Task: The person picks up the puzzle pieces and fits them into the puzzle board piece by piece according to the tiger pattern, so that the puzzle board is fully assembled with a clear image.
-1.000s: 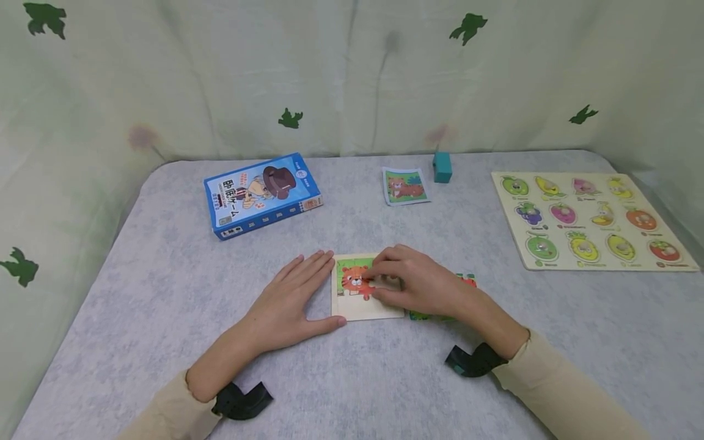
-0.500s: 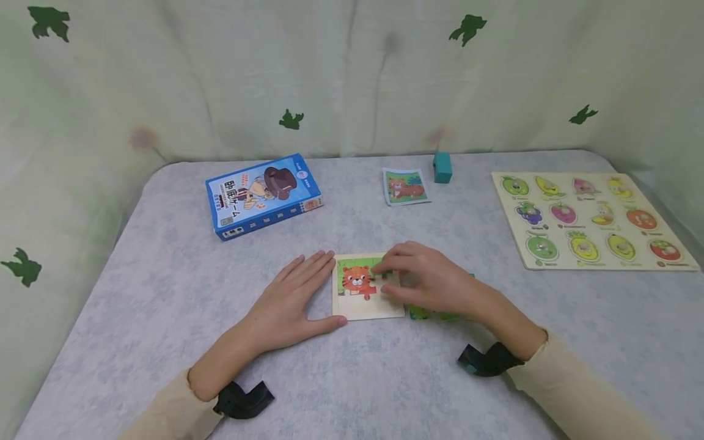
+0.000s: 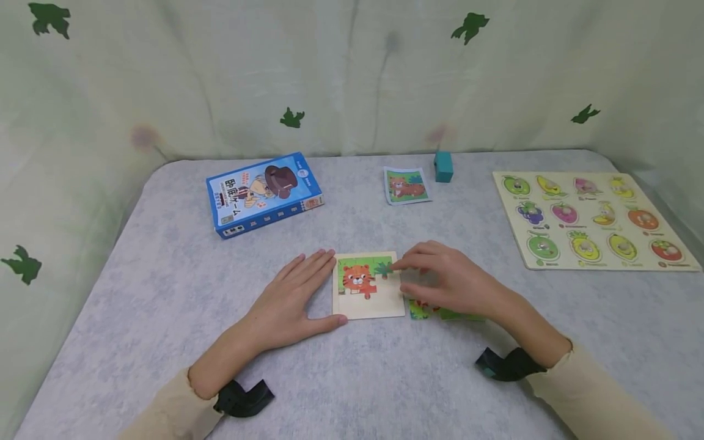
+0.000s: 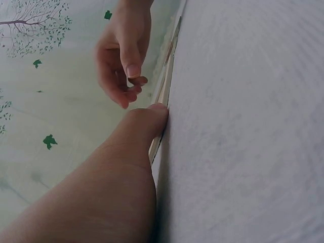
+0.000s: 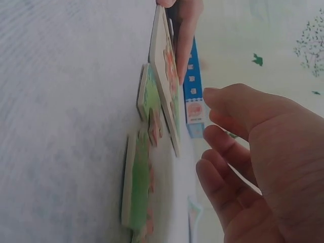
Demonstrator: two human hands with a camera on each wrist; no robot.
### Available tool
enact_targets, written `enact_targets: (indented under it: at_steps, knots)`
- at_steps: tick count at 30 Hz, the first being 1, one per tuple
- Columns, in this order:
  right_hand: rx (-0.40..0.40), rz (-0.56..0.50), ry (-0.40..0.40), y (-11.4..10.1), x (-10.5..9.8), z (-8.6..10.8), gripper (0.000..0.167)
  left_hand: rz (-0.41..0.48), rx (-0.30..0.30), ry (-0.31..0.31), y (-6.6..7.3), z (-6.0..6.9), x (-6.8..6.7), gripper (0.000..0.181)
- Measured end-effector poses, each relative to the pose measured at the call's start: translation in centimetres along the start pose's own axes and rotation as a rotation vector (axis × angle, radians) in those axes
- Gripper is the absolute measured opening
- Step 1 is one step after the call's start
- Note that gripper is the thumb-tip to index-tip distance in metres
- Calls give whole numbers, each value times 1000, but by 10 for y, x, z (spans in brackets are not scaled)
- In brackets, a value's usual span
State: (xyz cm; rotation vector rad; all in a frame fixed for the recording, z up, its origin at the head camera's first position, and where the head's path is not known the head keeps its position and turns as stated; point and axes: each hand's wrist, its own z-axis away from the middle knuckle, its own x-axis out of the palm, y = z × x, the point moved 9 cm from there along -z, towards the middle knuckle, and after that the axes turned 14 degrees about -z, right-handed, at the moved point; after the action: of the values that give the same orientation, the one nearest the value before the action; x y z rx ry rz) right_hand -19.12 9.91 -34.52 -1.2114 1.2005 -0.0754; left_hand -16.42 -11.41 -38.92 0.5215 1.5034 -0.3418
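A small wooden puzzle board (image 3: 365, 309) lies before me, its lower and right part bare wood. Its upper part holds fitted pieces with an orange tiger's face (image 3: 358, 279) and a green plant. My left hand (image 3: 288, 308) lies flat with spread fingers at the board's left edge, fingertips at the top corner and thumb at the bottom one. Over the right edge hovers my right hand (image 3: 448, 278), thumb and fingers apart with nothing between them. Beneath it lie loose puzzle pieces (image 3: 419, 309), partly hidden in the head view; the right wrist view shows green-topped pieces (image 5: 139, 187) beside the board.
A blue game box (image 3: 264, 194) lies at the back left. At the back middle are a small tiger picture card (image 3: 407, 186) and a teal block (image 3: 443, 167). A fruit peg board (image 3: 596, 221) takes up the right side. Curtains hang behind the table.
My right hand has drawn back to the right from the board, its fingers parting and uncovering a plant piece at the board's upper right. The left hand has stayed put.
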Motion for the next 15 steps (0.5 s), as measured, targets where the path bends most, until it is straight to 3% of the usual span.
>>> enact_targets:
  at_steps: [15]
  knots:
    - [-23, -22, 63, 7, -24, 11, 31, 6, 0, -7, -1, 0, 1, 104]
